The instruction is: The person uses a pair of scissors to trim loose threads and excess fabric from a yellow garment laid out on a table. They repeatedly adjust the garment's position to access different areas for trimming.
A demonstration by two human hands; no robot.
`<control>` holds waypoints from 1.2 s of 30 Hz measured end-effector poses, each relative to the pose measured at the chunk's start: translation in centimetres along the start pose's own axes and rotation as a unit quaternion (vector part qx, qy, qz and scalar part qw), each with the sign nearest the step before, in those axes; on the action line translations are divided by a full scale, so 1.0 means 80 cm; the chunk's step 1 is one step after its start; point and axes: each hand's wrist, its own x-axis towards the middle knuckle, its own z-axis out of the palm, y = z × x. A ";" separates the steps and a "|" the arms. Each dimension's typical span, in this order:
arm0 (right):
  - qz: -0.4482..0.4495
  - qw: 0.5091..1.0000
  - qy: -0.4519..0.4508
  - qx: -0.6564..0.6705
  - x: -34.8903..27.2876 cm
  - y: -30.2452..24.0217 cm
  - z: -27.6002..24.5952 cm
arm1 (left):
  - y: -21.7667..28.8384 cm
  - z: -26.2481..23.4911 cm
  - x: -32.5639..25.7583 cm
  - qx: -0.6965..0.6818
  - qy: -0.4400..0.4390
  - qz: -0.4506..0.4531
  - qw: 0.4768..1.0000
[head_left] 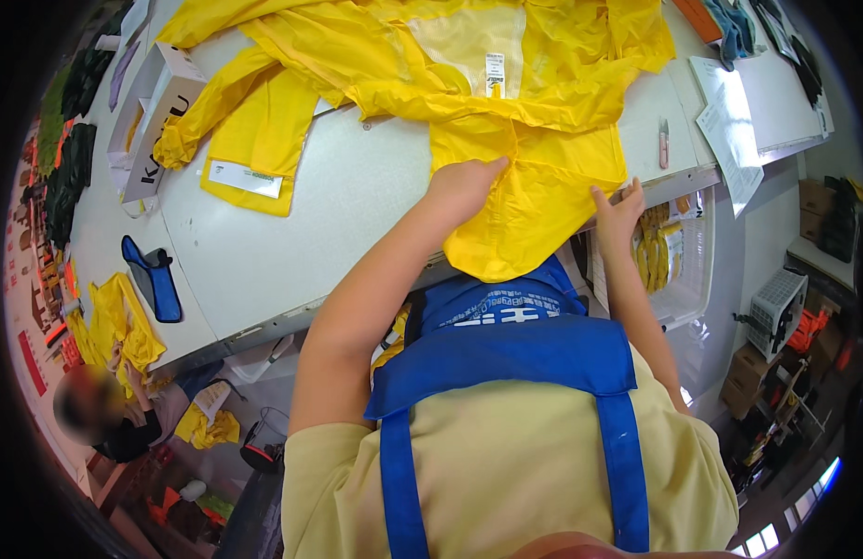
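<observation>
A yellow rain jacket (562, 93) lies spread over the white worktable, its pale mesh lining and a white label at the neck showing. Its yellow hood (515, 233) reaches toward me and hangs over the table's near edge. My left hand (461, 191) is closed on the hood near its middle seam, thumb and finger pinching the fabric. At the hood's right edge, my right hand (618, 212) has its thumb against the cloth and its fingers close by, gripping the edge. Left of the jacket lies a folded yellow garment (250, 140) with a white tag strip (245, 178).
Thread snips (663, 144) lie right of the jacket, near paper sheets (729, 130). A white box (161, 116) and a blue-black pouch (154, 279) are on the left. Below the right edge stands a clear bin (697, 270) of yellow packages. Another person (105, 410) handles yellow fabric at lower left.
</observation>
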 end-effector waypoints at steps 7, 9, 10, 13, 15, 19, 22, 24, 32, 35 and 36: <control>0.221 0.721 -0.279 0.595 0.028 -0.032 -0.022 | -0.028 0.007 0.027 0.128 0.161 0.147 0.967; 0.080 0.791 -0.332 0.508 0.001 -0.065 -0.019 | -0.025 0.013 0.030 0.133 0.147 0.144 0.970; -0.153 0.870 -0.313 0.349 -0.006 -0.059 0.003 | -0.021 0.017 0.029 0.136 0.138 0.143 0.971; -0.406 0.854 -0.301 0.121 -0.013 -0.115 0.026 | -0.026 0.044 0.030 -0.301 0.197 0.110 0.926; -0.451 0.837 -0.306 0.038 -0.008 -0.125 0.026 | -0.031 0.026 0.033 -0.467 0.132 0.122 0.866; -0.496 0.789 -0.359 -0.055 0.013 -0.108 0.020 | -0.045 -0.005 0.030 -0.604 0.109 0.054 0.788; -0.523 0.754 -0.388 -0.087 0.018 -0.123 0.008 | -0.032 -0.010 0.036 -0.291 0.231 -0.004 0.929; -0.472 0.762 -0.439 -0.053 0.025 -0.124 0.009 | -0.010 -0.006 0.032 0.074 0.326 0.001 0.943; -0.434 0.864 -0.221 0.127 0.088 -0.118 0.055 | -0.022 0.039 0.010 0.106 0.171 0.152 0.968; -0.334 0.890 -0.279 0.137 0.088 -0.111 0.054 | -0.016 0.034 0.004 0.119 0.138 0.120 0.976; -0.410 0.865 -0.281 0.070 0.083 -0.103 0.042 | -0.015 0.034 0.003 0.127 0.132 0.109 0.977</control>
